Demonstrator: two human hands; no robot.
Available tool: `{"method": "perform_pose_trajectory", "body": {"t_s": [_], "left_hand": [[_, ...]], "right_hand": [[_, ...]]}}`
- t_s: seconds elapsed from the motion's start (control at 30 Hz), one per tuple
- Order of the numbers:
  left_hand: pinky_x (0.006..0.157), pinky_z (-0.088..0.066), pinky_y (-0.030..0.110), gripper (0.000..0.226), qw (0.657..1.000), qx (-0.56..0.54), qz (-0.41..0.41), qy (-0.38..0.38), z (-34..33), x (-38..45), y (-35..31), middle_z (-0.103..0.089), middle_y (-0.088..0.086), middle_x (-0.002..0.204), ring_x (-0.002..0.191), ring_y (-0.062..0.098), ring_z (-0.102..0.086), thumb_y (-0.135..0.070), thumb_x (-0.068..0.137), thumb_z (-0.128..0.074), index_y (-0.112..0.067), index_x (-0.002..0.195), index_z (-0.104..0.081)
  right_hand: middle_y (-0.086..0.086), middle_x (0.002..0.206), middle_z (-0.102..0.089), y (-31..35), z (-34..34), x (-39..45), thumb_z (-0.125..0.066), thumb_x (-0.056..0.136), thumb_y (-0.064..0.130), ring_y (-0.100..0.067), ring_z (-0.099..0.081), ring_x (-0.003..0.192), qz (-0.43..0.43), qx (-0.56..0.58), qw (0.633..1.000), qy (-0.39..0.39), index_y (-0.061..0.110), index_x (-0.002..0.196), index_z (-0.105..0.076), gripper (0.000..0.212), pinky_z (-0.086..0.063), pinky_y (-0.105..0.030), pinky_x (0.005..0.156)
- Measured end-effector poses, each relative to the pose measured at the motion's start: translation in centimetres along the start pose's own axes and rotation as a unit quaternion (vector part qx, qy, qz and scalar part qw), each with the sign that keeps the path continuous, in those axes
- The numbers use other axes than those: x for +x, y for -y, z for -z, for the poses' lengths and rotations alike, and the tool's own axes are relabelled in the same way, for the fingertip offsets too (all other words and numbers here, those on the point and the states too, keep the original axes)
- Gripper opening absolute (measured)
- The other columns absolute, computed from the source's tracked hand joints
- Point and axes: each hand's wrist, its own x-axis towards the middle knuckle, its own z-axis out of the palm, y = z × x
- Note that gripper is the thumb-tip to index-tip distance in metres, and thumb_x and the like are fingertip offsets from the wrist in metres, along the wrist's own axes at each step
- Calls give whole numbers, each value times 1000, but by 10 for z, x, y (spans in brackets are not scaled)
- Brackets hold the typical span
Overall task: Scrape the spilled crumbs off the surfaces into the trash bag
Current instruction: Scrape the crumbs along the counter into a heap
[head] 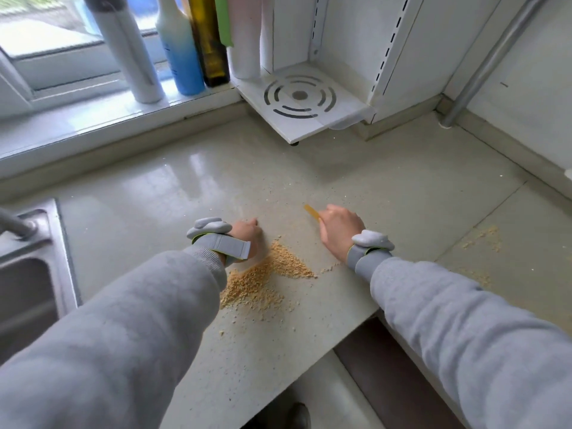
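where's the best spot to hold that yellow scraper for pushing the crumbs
Judging by its pose, hold the yellow scraper by its near end, from the right, much as the right hand grips it now. The thin flat strip sticks out up and to the left past the fingers, so that free end can be angled down at the crumb pile. The grip itself is hidden.

The worktop (356, 181) is glossy, smooth, speckled stone. The crumbs (266, 280) look dry and grainy. At the left edge the sink (40, 243) is brushed metal. The sleeves (123, 335) are soft matt knit cloth. The scraper (311, 210) looks like thin yellow plastic.
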Motion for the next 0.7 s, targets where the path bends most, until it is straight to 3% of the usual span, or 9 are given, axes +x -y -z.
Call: {"method": "perform_pose_trajectory", "body": {"t_s": [0.1, 0.13, 0.23, 0.3, 0.33, 0.4, 0.5, 0.7], "left_hand": [[88, -39, 30, 44, 999, -6, -36, -11, 2, -6, -1, -35, 18, 149, 115, 20, -44, -17, 104, -27, -5, 147, -26], [87, -40, 29, 45, 999, 1, -47, -18, 1, -7, -1, -35, 19, 149, 116, 19, -44, -18, 104, -27, -5, 147, -27], [107, -30, 34, 41, 997, 18, -72, -32, 3, -8, 3, -39, 15, 146, 131, 25, -40, -18, 104, -30, -8, 143, -34], [96, -35, 30, 32, 997, 20, -76, -26, 1, -7, 5, -46, 13, 133, 111, 16, -43, -18, 103, -31, -12, 133, -43], [91, -38, 27, 34, 998, 5, -60, -14, 2, -9, 4, -46, 12, 137, 107, 14, -41, -17, 103, -31, -12, 134, -44], [98, -39, 28, 40, 1000, -14, -21, -6, 4, -14, -1, -42, 14, 145, 120, 21, -47, -12, 101, -35, -6, 140, -40], [111, -31, 32, 49, 998, 32, -39, -33, 4, -19, -12, -38, 10, 149, 136, 26, -39, -2, 95, -40, -9, 143, -39], [109, -30, 28, 51, 984, 63, -166, -34, -10, -7, -69, -25, 8, 155, 138, 26, -36, -1, 97, -36, -8, 147, -30]], "right_hand": [[-10, 90, -53, 0, -7, 12, -35, 99, 19, -30, -58, 92, -2, -7, 1000, 11, 1, 100, -62, 32, -36, -31, 68], [-11, 94, -56, 4, -10, 12, -36, 99, 18, -30, -57, 94, 11, -4, 1000, 15, 2, 102, -61, 30, -37, -31, 69], [-8, 103, -57, 23, -20, 5, -42, 97, 13, -24, -54, 98, 103, 7, 994, 36, 9, 110, -59, 23, -36, -28, 71], [-6, 100, -56, 35, -21, -6, -43, 96, 13, -20, -52, 91, 171, 11, 984, 56, 10, 107, -61, 21, -35, -25, 69], [-6, 99, -56, 37, -21, -11, -43, 96, 13, -19, -52, 89, 195, 15, 979, 65, 11, 106, -61, 21, -36, -25, 68], [-6, 98, -56, 31, -18, -17, -43, 96, 14, -20, -54, 89, 204, 21, 977, 65, 11, 105, -62, 22, -37, -25, 68], [-7, 98, -58, 2, -9, -13, -41, 97, 18, -25, -56, 91, 132, 29, 990, 40, 10, 105, -64, 26, -42, -32, 69], [-11, 103, -60, -100, 15, -43, -41, 96, 12, -31, -58, 97, -113, -22, 993, -4, 8, 101, -66, 26, -41, -31, 70]]}}
